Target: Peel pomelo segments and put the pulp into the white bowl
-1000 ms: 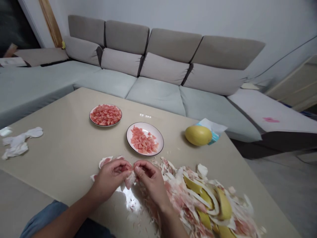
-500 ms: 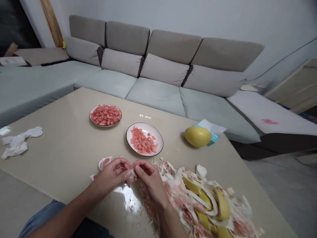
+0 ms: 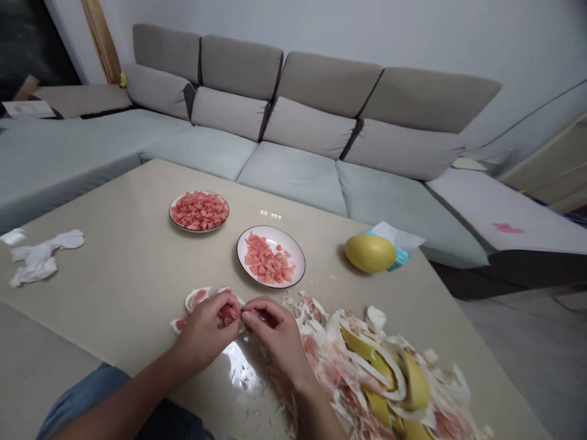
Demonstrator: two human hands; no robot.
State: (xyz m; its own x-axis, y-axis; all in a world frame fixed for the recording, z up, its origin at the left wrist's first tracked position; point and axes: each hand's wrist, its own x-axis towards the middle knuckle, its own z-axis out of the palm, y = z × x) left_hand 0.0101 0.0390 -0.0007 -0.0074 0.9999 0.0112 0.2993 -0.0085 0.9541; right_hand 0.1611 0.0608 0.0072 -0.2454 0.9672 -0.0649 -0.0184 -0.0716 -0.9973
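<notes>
**Both hands pinch one pomelo piece at the near table edge**

The left hand (image 3: 206,330) and the right hand (image 3: 274,335) meet fingertip to fingertip low in the middle of the view. Both are closed narrowly on a small pink pomelo piece (image 3: 229,314), which sits between the thumbs and the first fingers, just above the table (image 3: 128,263). The fingers hide most of it.

Just beyond the left hand lie some pink segment scraps (image 3: 197,298) with white skin. At the right wrist begins a big heap of peel (image 3: 380,379), yellow rind mixed with white pith and pink bits, and it reaches to the right corner of the table.

Farther from the hands stands a near plate (image 3: 293,269) with pink flesh on it, and behind it to the left a far plate (image 3: 199,229), filled more fully. A whole yellow pomelo (image 3: 370,253) rests to the right, touching a tissue packet (image 3: 397,239). Crumpled tissues (image 3: 39,261) lie well apart at the left edge. A grey sofa (image 3: 293,171) stands behind the table.
</notes>
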